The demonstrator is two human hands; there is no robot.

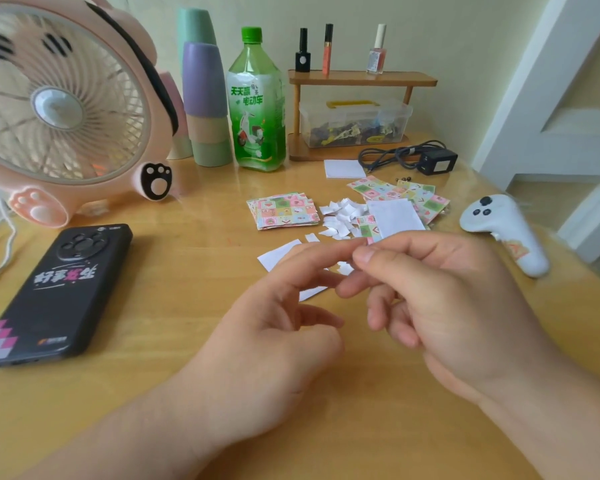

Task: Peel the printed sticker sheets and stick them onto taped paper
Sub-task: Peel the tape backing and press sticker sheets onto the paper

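Note:
Both hands meet above the table's middle. My right hand (440,299) pinches a small sticker sheet (394,218) between thumb and forefinger; its white back faces me and a printed corner shows at its lower left. My left hand (284,306) reaches its fingertips to the same sheet's lower edge. A white paper (279,256) lies flat under my left fingers. A stack of printed sticker sheets (284,210) lies behind it, and more printed sheets (402,195) are spread at the right. Torn white backing scraps (340,216) are heaped between them.
A black phone (56,292) lies at the left, a pink fan (63,109) behind it. Stacked cups (205,102), a green bottle (257,102) and a wooden shelf (361,79) with a clear box line the back. A charger (433,161) and white controller (506,230) sit at the right.

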